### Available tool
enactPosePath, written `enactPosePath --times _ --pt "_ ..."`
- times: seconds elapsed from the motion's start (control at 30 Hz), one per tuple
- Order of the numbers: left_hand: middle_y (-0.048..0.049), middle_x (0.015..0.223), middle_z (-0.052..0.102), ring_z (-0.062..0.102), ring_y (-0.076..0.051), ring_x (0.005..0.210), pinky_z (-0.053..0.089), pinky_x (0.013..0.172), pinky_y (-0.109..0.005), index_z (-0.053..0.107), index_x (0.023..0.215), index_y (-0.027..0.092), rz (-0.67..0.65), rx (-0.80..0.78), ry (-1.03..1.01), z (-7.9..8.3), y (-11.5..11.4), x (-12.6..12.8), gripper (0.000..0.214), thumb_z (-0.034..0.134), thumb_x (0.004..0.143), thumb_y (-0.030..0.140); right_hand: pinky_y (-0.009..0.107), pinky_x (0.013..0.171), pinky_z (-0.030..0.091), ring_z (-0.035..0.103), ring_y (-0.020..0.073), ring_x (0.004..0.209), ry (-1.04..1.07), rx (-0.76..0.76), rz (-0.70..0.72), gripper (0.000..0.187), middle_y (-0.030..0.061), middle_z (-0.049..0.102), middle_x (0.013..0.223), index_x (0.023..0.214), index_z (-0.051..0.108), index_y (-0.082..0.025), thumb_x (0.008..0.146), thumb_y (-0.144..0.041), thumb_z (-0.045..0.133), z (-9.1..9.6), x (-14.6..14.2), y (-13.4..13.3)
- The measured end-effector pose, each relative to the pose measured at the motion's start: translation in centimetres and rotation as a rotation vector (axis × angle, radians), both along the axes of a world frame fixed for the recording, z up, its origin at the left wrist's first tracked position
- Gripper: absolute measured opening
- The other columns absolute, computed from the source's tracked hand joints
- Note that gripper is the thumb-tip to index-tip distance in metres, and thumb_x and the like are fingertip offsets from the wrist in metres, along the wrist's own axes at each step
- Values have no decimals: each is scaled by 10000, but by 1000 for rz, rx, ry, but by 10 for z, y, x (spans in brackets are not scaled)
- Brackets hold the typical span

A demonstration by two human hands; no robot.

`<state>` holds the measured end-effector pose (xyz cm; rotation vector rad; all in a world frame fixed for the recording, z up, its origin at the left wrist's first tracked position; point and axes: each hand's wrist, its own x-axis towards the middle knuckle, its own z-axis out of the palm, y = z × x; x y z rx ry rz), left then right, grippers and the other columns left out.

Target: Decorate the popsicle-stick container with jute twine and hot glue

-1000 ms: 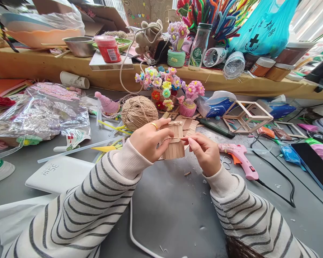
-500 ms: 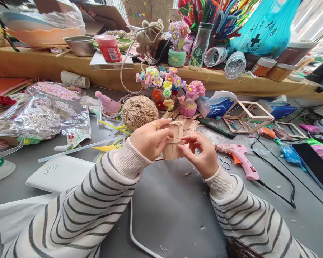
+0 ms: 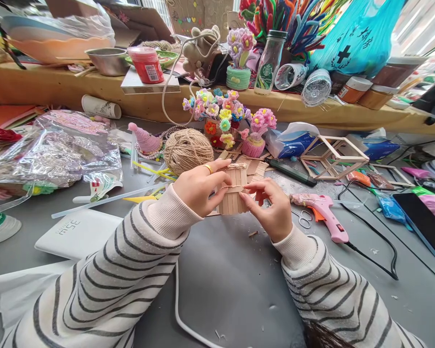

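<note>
A small panel of pale wooden craft sticks (image 3: pixel 234 203) stands upright between my hands, with twisted twine along its top edge. A thin strip, seemingly twine, runs across its middle. My left hand (image 3: pixel 202 187), a ring on one finger, grips the panel from the left, its fingers over the top and front. At the right edge my right hand (image 3: pixel 270 205) pinches the panel with thumb and forefinger, at the end of the strip. Behind my left hand sits a ball of twine (image 3: pixel 188 150). A pink glue gun (image 3: pixel 328 217) and small scissors (image 3: pixel 303 219) lie right of my right hand.
At the back right stands an open stick frame (image 3: pixel 335 157), near a dark-handled cutter (image 3: pixel 292 172). Crocheted flowers (image 3: pixel 221 113) stand behind the panel. A white power bank (image 3: pixel 78 237) lies at left, a phone (image 3: pixel 426 224) at right. Cables cross the grey table (image 3: pixel 232 290).
My left thumb and fingers have shifted slightly down onto the strip at the panel's middle. The right hand stays almost in place, still pinching the right edge.
</note>
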<state>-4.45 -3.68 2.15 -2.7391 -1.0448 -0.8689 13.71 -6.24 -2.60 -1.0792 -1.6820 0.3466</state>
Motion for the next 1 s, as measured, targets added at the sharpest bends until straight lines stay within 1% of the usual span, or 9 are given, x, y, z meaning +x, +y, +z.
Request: enactPosePath --times 0.2,0.3,0.5,0.63,0.8,1.0 --pt "-139 1234 582 594 -201 1080 507 867 -310 629 836 163 -8 -96 31 3 1 -5 188 450 822 218 253 506 416 449 93 530 -3 -9 -5 65 7 565 714 816 593 -190 753 -190 611 0 0 0" --pt "-141 1246 572 596 -205 1076 505 867 -314 631 845 162 -9 -125 22 3 1 -6 196 440 818 201 254 508 416 450 93 529 -4 -10 -2 70 9 566 719 821 594 -186 754 -193 610 -1 -1 0" --pt "-160 1217 590 618 -213 1040 523 823 -303 640 836 144 -41 -95 22 4 2 -7 251 392 798 134 253 512 419 451 93 534 -8 -8 -6 64 5 564 713 813 593 -185 753 -197 613 0 -1 -1" --pt "-172 1191 605 613 -219 1048 526 822 -311 646 809 134 -49 -69 11 5 2 -6 272 374 795 133 252 511 420 451 93 533 -4 -4 -6 61 4 568 715 809 590 -189 751 -195 609 0 -1 -1" --pt "-145 1208 600 602 -195 1065 521 835 -305 645 816 156 -26 -84 19 4 2 -6 267 378 800 153 254 510 424 460 97 541 4 -22 -2 62 7 568 722 813 590 -196 753 -204 606 0 -1 -1" --pt "-163 1197 603 605 -210 1061 527 825 -318 652 817 140 -35 -73 2 4 1 -6 294 359 801 146 256 512 425 453 97 539 4 -17 -4 60 7 563 720 811 590 -198 755 -206 606 -1 -1 -1"
